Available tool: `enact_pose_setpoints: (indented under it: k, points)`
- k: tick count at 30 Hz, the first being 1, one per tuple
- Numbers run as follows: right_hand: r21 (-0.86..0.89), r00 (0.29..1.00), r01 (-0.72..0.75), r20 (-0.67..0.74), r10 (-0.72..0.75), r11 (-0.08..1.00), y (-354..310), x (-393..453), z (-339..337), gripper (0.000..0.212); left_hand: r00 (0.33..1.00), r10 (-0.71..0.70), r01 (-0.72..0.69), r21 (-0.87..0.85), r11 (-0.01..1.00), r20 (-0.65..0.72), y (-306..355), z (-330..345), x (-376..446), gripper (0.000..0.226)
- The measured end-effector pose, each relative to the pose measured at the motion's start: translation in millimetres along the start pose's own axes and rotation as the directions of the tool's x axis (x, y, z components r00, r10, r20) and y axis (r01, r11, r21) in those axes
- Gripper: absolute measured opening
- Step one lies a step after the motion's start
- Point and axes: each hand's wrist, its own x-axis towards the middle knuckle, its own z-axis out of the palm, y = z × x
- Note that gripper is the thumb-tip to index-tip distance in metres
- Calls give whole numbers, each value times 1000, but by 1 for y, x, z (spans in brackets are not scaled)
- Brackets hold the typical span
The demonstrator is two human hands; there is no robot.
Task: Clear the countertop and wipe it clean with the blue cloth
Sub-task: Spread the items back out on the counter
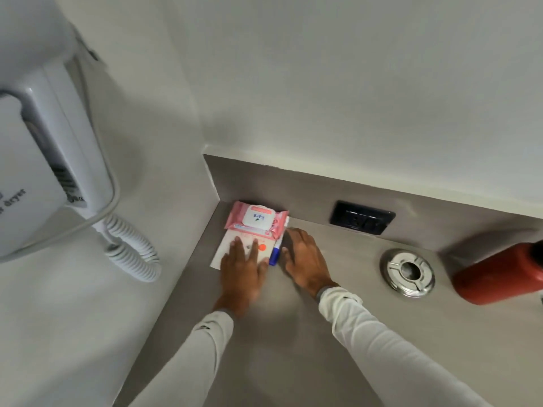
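A pink pack of wipes (256,219) with a white lid lies in the far left corner of the grey countertop (293,333). In front of it lies a flat white packet (226,248) with an orange dot, and a blue and white tube (275,254) lies along its right side. My left hand (242,270) rests flat on the white packet with straight fingers. My right hand (305,259) lies on the counter just right of the tube, fingers extended toward the wall. No blue cloth is in view.
A red bottle (499,274) lies on its side at the right edge. A round steel fitting (407,273) is set into the counter. A black socket (362,217) sits in the backsplash. A white wall hair dryer (38,171) with a coiled cord (132,254) hangs on the left.
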Motion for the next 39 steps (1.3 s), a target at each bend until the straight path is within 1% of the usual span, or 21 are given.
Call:
enact_pose_setpoints:
  k: [3,5,10,14,15,16,18,19,20,21,22,25,26,27,29,32,34,37,39]
  points:
    - [9,997,-39,-64,39,999,8,-8,3,44,1000,10,-10,-13,1000,24,26,7,-5,56]
    - [4,994,-56,-97,57,998,19,-14,2,44,998,45,-44,-8,999,36,38,10,-11,55]
    - [-5,985,-114,-129,112,994,43,-34,-6,53,986,154,-153,-20,988,66,58,8,-26,52]
    - [14,969,-188,-160,188,982,59,-48,-17,61,957,270,-266,-54,963,105,82,-1,-37,52]
    - [13,962,-204,-181,203,979,63,-52,-20,65,952,295,-288,-83,954,81,88,-5,-39,48]
    - [7,956,-215,-202,212,977,67,-55,-22,67,952,304,-299,-122,946,28,92,-10,-39,42]
    - [-15,948,-225,-235,215,974,75,-59,-26,68,951,281,-300,-174,938,-128,95,-24,-32,28]
    - [-32,947,-222,-246,207,975,77,-61,-27,66,942,271,-309,-194,931,-200,94,-31,-24,25]
    - [-57,949,-210,-253,190,976,78,-62,-28,64,926,281,-335,-203,920,-251,91,-37,-13,27]
    - [-92,955,-188,-249,160,978,78,-62,-27,61,911,313,-369,-194,909,-267,87,-43,0,33]
    - [-134,964,-157,-237,122,978,77,-63,-26,60,902,359,-403,-167,900,-240,82,-48,14,41]
    - [-230,990,-59,-142,27,971,74,-60,-18,66,879,476,-477,-50,878,-34,64,-57,50,68]
    - [-259,995,-43,-96,18,965,73,-59,-14,70,871,491,-491,-36,871,21,58,-56,57,72]
    - [-282,998,-35,-63,18,959,72,-58,-11,75,868,494,-492,-43,869,48,53,-54,62,74]
    - [-293,998,-51,-46,40,955,72,-59,-5,78,881,472,-468,-79,880,40,43,-50,65,72]
    - [-302,997,-68,-49,56,951,74,-63,2,72,904,427,-427,-125,895,-31,30,-50,62,74]
    - [-290,997,-70,-60,55,954,76,-66,5,71,924,379,-382,-151,912,-50,18,-52,58,76]
    - [-275,995,-67,-90,44,959,77,-70,8,70,979,202,-205,-97,974,-41,-9,-53,51,75]
    - [-280,994,-70,-100,44,957,77,-72,9,70,995,74,-78,-59,995,-63,-28,-50,48,75]
